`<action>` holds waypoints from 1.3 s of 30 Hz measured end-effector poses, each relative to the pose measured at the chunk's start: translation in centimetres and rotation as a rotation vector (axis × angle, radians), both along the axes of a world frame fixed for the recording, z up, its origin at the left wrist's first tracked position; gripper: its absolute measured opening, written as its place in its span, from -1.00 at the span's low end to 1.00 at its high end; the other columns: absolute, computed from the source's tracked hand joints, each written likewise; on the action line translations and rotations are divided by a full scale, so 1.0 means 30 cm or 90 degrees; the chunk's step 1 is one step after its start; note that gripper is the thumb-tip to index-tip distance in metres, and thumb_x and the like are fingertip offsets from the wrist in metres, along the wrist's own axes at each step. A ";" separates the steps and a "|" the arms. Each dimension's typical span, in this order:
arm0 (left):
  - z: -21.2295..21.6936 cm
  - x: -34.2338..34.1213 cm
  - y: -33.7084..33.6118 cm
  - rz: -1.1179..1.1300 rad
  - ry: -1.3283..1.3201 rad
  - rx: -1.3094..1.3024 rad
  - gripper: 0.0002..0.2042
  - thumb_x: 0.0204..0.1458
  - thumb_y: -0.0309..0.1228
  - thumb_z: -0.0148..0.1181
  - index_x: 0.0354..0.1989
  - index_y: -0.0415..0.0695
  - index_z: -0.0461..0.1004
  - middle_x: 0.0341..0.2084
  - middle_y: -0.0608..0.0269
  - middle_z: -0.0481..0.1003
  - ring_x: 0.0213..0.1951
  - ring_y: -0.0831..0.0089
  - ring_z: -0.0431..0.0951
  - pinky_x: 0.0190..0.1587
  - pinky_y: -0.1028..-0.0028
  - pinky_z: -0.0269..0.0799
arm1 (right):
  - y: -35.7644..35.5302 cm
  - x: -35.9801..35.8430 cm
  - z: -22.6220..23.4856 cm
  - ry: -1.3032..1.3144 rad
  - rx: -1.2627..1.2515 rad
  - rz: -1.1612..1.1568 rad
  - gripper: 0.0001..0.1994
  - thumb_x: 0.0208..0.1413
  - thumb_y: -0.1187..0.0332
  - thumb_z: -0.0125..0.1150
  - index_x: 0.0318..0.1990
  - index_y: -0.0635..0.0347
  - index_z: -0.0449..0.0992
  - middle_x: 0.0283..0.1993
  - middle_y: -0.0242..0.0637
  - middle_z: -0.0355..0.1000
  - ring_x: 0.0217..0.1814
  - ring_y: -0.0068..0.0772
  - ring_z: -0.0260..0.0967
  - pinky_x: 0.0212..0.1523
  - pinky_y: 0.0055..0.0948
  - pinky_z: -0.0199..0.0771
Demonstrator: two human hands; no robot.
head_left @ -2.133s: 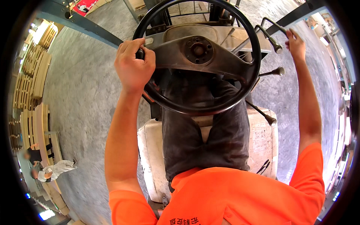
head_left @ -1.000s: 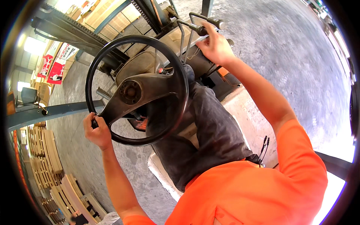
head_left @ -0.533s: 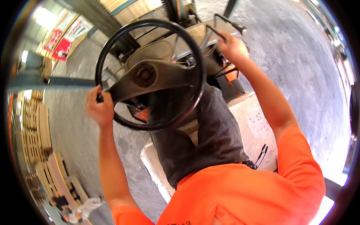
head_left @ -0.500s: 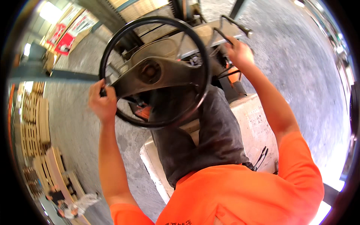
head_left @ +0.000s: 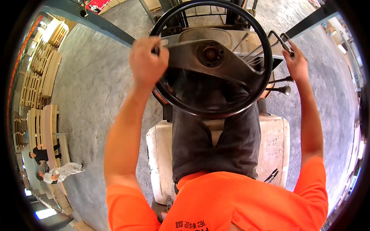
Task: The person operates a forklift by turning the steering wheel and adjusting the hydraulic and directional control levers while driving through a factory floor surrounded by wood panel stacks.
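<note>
My left hand (head_left: 148, 61) is closed around the left side of a large black steering wheel (head_left: 214, 114), blurred a little by motion. The wheel belongs to a forklift, with a round hub and one broad, worn spoke bar across it. To the right of the wheel, my right hand (head_left: 296, 65) has its fingers wrapped round the dark top of a bent control lever (head_left: 286, 47). Below that hand, two more levers with dark knobs (head_left: 284, 90) stick out beside the column, apart from my fingers. My legs in dark trousers (head_left: 216, 150) are under the wheel.
A dark mast (head_left: 235, 15) rises ahead. Metal posts (head_left: 110, 29) slant at both front corners. Stacked wooden pallets (head_left: 40, 73) stand along the left, where two people (head_left: 63, 172) are beside boards. Grey concrete floor (head_left: 96, 100) surrounds the forklift's worn, whitish body (head_left: 275, 150).
The view has turned, so the wheel sits farther right and higher. Both hands keep their holds on wheel and lever. The two people at the left now show more plainly.
</note>
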State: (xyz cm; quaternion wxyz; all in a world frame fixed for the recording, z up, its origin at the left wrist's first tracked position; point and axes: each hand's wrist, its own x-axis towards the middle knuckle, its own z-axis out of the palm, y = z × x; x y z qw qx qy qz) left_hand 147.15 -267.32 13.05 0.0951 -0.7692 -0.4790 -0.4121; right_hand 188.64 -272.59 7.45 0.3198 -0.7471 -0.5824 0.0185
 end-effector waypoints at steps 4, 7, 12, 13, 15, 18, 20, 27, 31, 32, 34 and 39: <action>0.004 0.168 -0.280 -0.205 0.078 -0.103 -0.92 -0.28 -0.49 0.19 -0.54 -0.13 0.53 -0.50 0.14 0.51 -0.38 0.15 0.51 -0.26 0.25 0.41 | -0.223 0.243 -0.062 -0.128 0.054 -0.146 -0.64 0.15 0.24 0.21 0.12 -0.07 0.48 -0.04 -0.15 0.48 -0.17 -0.19 0.48 -0.15 -0.35 0.47; -0.077 0.467 -0.280 -0.392 0.195 -0.128 -0.90 -0.30 -0.43 0.20 -0.55 -0.13 0.54 -0.49 0.13 0.51 -0.38 0.15 0.51 -0.26 0.23 0.40 | -0.112 0.465 -0.230 -0.002 -0.035 -0.176 -0.55 0.20 -0.03 0.05 0.18 -0.14 0.43 -0.11 -0.09 0.53 -0.05 -0.14 0.48 -0.01 -0.23 0.42; -0.075 0.922 0.120 -0.302 0.415 -0.193 -0.85 -0.32 -0.35 0.22 -0.56 -0.14 0.54 -0.47 0.11 0.50 -0.38 0.16 0.51 -0.27 0.20 0.38 | 0.259 0.403 -0.007 0.043 -0.060 -0.113 -0.56 0.19 -0.03 0.04 0.15 -0.12 0.46 0.01 -0.09 0.50 0.11 -0.07 0.43 0.11 -0.26 0.36; -0.010 0.930 0.197 -0.218 0.333 -0.212 -0.84 -0.33 -0.33 0.22 -0.57 -0.14 0.55 -0.46 0.11 0.50 -0.38 0.17 0.51 -0.27 0.19 0.37 | 0.282 0.466 -0.015 0.023 -0.060 -0.117 -0.56 0.18 -0.03 0.04 0.14 -0.11 0.47 0.04 -0.12 0.49 0.14 -0.08 0.41 0.13 -0.28 0.34; 0.159 0.806 0.287 -0.057 0.119 -0.232 -0.81 -0.19 -0.34 0.20 -0.41 -0.11 0.63 -0.37 -0.01 0.60 -0.23 0.07 0.61 -0.08 0.28 0.52 | 0.311 0.559 -0.034 0.020 -0.050 -0.122 -0.56 0.18 -0.05 0.05 0.13 -0.10 0.48 0.05 -0.12 0.49 0.16 -0.09 0.39 0.15 -0.29 0.33; 0.162 0.470 0.437 0.070 0.156 -0.120 -0.83 -0.22 -0.37 0.16 -0.51 -0.20 0.59 -0.45 -0.08 0.55 -0.33 0.01 0.58 -0.22 0.17 0.52 | 0.348 0.531 -0.005 0.039 -0.032 -0.100 -0.54 0.17 -0.07 0.06 0.13 -0.08 0.48 0.06 -0.11 0.48 0.18 -0.10 0.38 0.16 -0.31 0.31; 0.043 0.183 0.442 0.089 0.061 -0.046 -0.77 -0.16 -0.35 0.11 -0.39 -0.22 0.59 -0.33 0.00 0.57 -0.23 0.01 0.56 -0.11 0.20 0.47 | 0.348 0.514 0.004 0.044 -0.018 -0.092 -0.54 0.16 -0.07 0.07 0.13 -0.08 0.48 0.07 -0.11 0.48 0.17 -0.11 0.38 0.16 -0.32 0.31; 0.012 0.084 -0.023 -0.005 -0.043 -0.080 -0.80 -0.19 -0.54 0.12 -0.36 -0.33 0.56 -0.15 -0.05 0.55 -0.03 0.00 0.52 0.11 0.25 0.38 | 0.309 0.495 -0.013 0.043 -0.020 -0.119 -0.56 0.16 -0.04 0.11 0.12 -0.10 0.49 -0.01 -0.10 0.52 0.08 -0.20 0.44 0.09 -0.37 0.35; -0.037 0.104 -0.141 -0.085 -0.020 -0.062 -0.82 -0.21 -0.57 0.12 -0.39 -0.30 0.55 -0.14 -0.01 0.55 -0.01 0.01 0.51 0.13 0.15 0.36 | 0.247 0.458 -0.024 0.076 0.000 -0.095 -0.60 0.17 0.04 0.13 0.12 -0.09 0.49 -0.29 -0.20 0.56 -0.35 -0.38 0.43 -0.17 -0.40 0.42; -0.057 0.096 -0.145 -0.089 -0.013 -0.055 -0.82 -0.22 -0.57 0.12 -0.39 -0.30 0.55 -0.14 -0.01 0.55 -0.01 0.02 0.52 0.14 0.14 0.36 | 0.231 0.453 -0.032 0.091 -0.004 -0.091 -0.60 0.17 0.05 0.13 0.12 -0.08 0.49 -0.30 -0.22 0.55 -0.39 -0.41 0.40 -0.21 -0.41 0.42; -0.111 0.092 -0.132 -0.105 -0.002 -0.034 -0.82 -0.23 -0.58 0.13 -0.39 -0.29 0.55 -0.16 0.00 0.56 -0.01 0.03 0.52 0.14 0.11 0.35 | 0.191 0.474 -0.063 0.116 -0.004 -0.093 -0.60 0.18 0.06 0.12 0.12 -0.06 0.49 -0.34 -0.25 0.53 -0.47 -0.47 0.35 -0.27 -0.42 0.41; -0.097 0.049 -0.015 -0.035 -0.020 -0.015 -0.77 -0.18 -0.59 0.07 -0.32 -0.34 0.56 -0.16 0.01 0.56 0.01 0.06 0.53 0.08 0.29 0.42 | 0.110 0.421 -0.080 0.159 -0.032 -0.097 -0.61 0.17 0.15 0.16 0.12 0.05 0.48 -0.37 -0.27 0.50 -0.50 -0.55 0.32 -0.34 -0.46 0.40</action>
